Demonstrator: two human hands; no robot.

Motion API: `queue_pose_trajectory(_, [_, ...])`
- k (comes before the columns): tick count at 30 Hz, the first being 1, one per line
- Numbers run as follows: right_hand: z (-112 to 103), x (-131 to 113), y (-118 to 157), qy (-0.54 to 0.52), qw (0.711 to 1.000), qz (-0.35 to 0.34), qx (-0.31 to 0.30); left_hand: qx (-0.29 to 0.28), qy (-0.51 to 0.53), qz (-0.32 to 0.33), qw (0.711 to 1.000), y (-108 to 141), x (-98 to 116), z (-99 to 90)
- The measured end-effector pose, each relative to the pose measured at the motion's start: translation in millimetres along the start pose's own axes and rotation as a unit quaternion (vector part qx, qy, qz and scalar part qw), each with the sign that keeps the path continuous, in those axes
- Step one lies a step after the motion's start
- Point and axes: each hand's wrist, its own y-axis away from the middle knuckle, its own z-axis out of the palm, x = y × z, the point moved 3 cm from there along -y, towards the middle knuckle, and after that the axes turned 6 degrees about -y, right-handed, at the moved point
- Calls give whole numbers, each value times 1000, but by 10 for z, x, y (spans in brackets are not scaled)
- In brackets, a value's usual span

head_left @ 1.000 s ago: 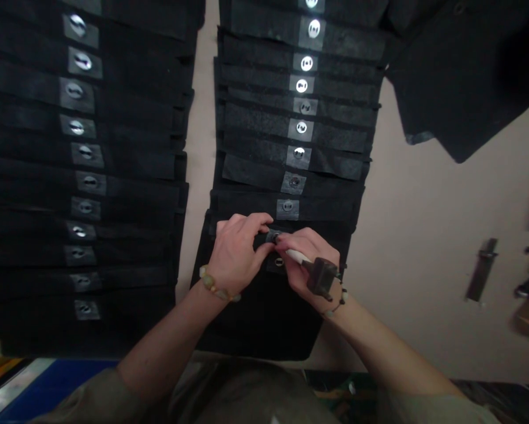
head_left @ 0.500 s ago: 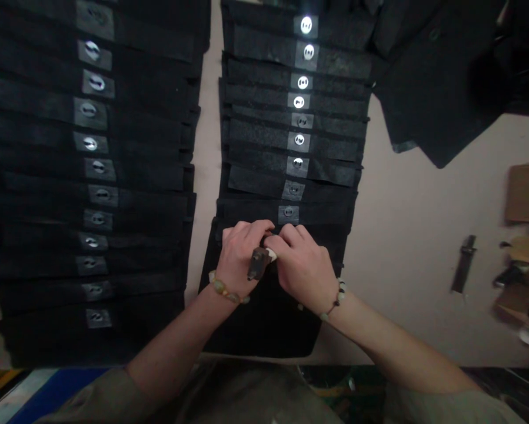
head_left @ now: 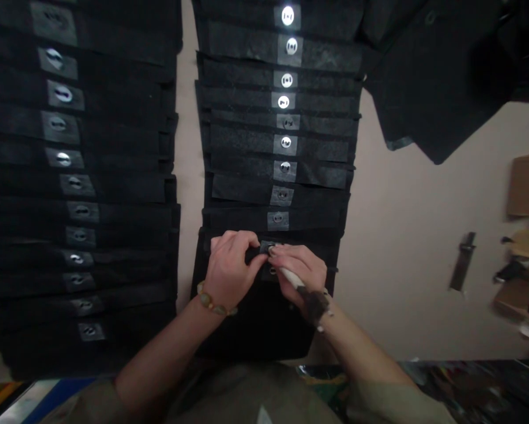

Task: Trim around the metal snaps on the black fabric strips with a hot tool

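Black fabric pieces (head_left: 242, 135) overlap in a column at the centre, each with a round metal disc (head_left: 283, 102) on a clear patch. My left hand (head_left: 231, 265) pinches the edge of a black piece beside a patch near the column's lower end. In my right hand (head_left: 302, 268) lies a tool with a white handle and dark end (head_left: 312, 303), pointing back over the wrist. My right fingertips touch the disc (head_left: 271, 249) at that patch. Another disc (head_left: 272, 271) shows just below, between my hands.
A second column of black pieces (head_left: 127, 147) with discs covers the left. Larger black fabric (head_left: 436, 88) lies at upper right. On the pale table (head_left: 401, 235) are a small dark tool (head_left: 462, 262) and, at the right edge, a brown box (head_left: 526, 185).
The tool has swung from between my hands to lie back over my right wrist. My hands have parted slightly, uncovering a patch and discs. The view has shifted a little.
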Motion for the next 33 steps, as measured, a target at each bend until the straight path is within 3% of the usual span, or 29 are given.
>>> queue_pose_trajectory(3, [-25,61,-29,-7,999,40,-22,21,-18,12,1000,24,19,-35])
queue_pose_trajectory(8, [-254,46,-271,-44,998,2,47,20,-20,12,1000,-88,165,-176])
queue_pose_trajectory(11, [-339,216,-476,-47,997,4,54,53,-42,27,997,-265,256,-179])
queue_pose_trajectory(16, [-344,512,-651,-93,995,27,33,37,-84,34,995,-440,291,-56])
queue_pose_trajectory(20, [-342,543,-638,-116,992,41,29,22,-143,15,989,-276,327,-176])
queue_pose_trajectory(24, [-345,549,-631,-119,990,54,41,49,-199,45,978,67,291,-293])
queue_pose_trajectory(29, [-324,573,-627,-116,990,63,46,49,-256,35,965,461,106,-46])
queue_pose_trajectory(33, [-358,545,-619,-123,989,60,49,37,-245,-15,969,471,197,18])
